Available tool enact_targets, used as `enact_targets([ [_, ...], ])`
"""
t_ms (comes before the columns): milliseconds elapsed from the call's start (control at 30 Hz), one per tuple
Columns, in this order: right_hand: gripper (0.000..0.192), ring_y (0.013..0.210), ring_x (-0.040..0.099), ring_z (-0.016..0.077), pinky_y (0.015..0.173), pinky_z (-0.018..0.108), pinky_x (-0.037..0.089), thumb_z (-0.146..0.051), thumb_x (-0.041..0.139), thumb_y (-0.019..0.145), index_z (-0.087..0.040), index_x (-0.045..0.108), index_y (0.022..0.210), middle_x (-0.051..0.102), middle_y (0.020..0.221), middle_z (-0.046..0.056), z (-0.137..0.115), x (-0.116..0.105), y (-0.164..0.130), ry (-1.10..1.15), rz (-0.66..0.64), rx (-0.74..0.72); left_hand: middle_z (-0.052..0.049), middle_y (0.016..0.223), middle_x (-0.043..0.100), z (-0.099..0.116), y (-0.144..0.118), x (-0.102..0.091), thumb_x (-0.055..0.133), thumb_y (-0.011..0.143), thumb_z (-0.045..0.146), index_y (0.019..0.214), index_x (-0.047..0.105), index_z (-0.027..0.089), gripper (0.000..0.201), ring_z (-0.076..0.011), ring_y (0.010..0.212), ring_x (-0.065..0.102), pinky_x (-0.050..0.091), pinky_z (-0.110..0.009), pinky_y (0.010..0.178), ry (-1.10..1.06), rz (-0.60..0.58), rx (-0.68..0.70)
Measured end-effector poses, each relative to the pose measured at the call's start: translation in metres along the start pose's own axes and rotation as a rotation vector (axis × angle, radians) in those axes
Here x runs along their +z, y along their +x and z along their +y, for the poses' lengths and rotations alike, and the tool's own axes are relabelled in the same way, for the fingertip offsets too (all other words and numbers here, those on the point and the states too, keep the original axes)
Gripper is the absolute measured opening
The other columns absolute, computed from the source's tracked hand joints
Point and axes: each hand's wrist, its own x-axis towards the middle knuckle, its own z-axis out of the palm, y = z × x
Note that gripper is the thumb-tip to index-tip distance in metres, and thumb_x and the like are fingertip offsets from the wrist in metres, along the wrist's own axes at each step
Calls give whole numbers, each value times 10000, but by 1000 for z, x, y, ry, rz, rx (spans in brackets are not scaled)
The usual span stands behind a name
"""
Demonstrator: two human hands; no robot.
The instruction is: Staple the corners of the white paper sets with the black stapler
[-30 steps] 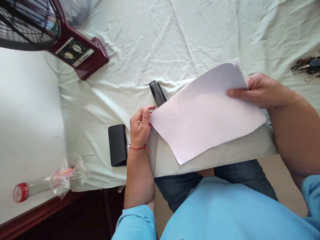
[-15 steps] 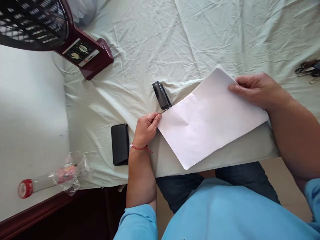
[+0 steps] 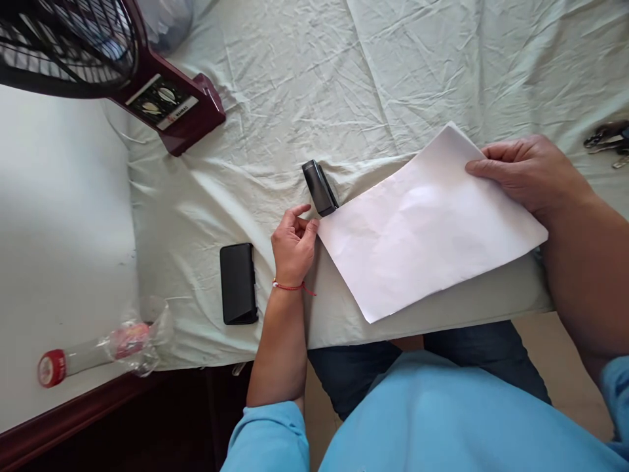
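Over the pale green cloth (image 3: 295, 92), near its front edge, I have the white paper (image 3: 422, 226) slanting between two hands; how much of it rests on the cloth, I cannot tell. I judge the step in hand to be steadying it by its two ends, and I'd do that with a light, even tension, since something this thin should buckle if the ends are pushed together.

My right hand (image 3: 533, 174) grips the paper's right edge, thumb on top, fingers underneath; a flat pinch there would spare it a crease. My left hand (image 3: 295, 242) is at the left corner, thumb tip right by it and index finger reaching out; whether it pinches the corner, I cannot tell. What looks like a black stapler (image 3: 320, 189) sits against or just beside the upper edge, so I'd watch that the paper doesn't snag on it.

The paper looks blank on its upper face, mostly smooth, with soft ripples toward the left. Its long edges run nearly straight, and the corner nearest my body is crisp.
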Motion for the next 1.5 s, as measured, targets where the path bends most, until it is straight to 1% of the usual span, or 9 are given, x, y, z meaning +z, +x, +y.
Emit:
enact_targets([
  [233, 333, 528, 540, 84, 450, 197, 411, -387, 685, 854, -137, 671, 1073, 641, 835, 83, 3, -3, 3, 9, 56, -13, 46, 767, 669, -6, -3, 8, 809, 957, 387, 1423, 738, 269, 486, -104, 661, 558, 486, -257, 701, -81, 103, 166],
  [400, 330, 513, 543, 82, 441, 183, 391, -398, 683, 848, -130, 677, 1042, 644, 817, 78, 4, -2, 4, 12, 44, -27, -43, 1063, 849, -9, -3, 8, 712, 1027, 361, 1271, 863, 266, 303, -160, 938, 768, 593, -306, 890, -73, 64, 299],
  [633, 376, 524, 547, 82, 455, 196, 402, -443, 692, 842, -151, 682, 1080, 646, 865, 71, 4, -3, 3, -13, 61, -21, -41, 1128, 913, 4, -4, 7, 646, 935, 158, 1159, 915, 273, 369, -217, 1013, 844, 658, -358, 966, 76, 76, 249],
  [833, 394, 536, 546, 62, 458, 177, 423, -480, 676, 884, -151, 671, 1101, 637, 876, 62, 9, -8, 6, -59, 25, -54, -33, 1196, 899, -5, -3, 13, 670, 953, 242, 1210, 898, 268, 345, -219, 1100, 829, 660, -364, 994, -63, 60, 215],
  [933, 449, 577, 557, 49, 481, 154, 445, -515, 685, 883, -122, 673, 1101, 639, 905, 68, 9, -9, 6, -53, -56, -115, -15, 975, 851, -13, 0, 12, 721, 993, 363, 1258, 876, 288, 316, -172, 897, 771, 628, -317, 869, -146, 48, 227],
  [1033, 527, 627, 621, 104, 497, 195, 493, -535, 720, 841, -119, 669, 1159, 659, 947, 81, 7, -8, 2, 15, -199, -109, 55, 678, 608, -17, 2, 11, 804, 973, 460, 1322, 840, 294, 389, -96, 599, 503, 486, -252, 656, -179, 77, 222],
  [1133, 596, 642, 649, 129, 525, 233, 525, -520, 764, 791, -143, 651, 1238, 667, 966, 72, 3, -5, -4, 138, -285, -87, 102, 621, 412, -17, 4, 10, 858, 929, 550, 1369, 788, 284, 519, -81, 556, 328, 389, -245, 604, -225, 117, 203],
  [1333, 466, 701, 674, 105, 615, 213, 522, -480, 787, 776, -204, 698, 1141, 682, 957, 17, 4, -14, -11, 201, -175, -296, 94, 696, 448, -12, 4, 11, 879, 891, 619, 1339, 707, 282, 586, -78, 577, 365, 375, -241, 600, -367, 134, 121],
  [1500, 438, 971, 704, 225, 644, 236, 518, -561, 810, 732, -293, 719, 1067, 692, 1068, -19, 15, -28, -5, 199, -83, -339, 49, 766, 559, 2, 2, 8, 858, 869, 705, 1207, 719, 251, 583, -71, 583, 413, 305, -246, 530, -492, 114, 32],
])
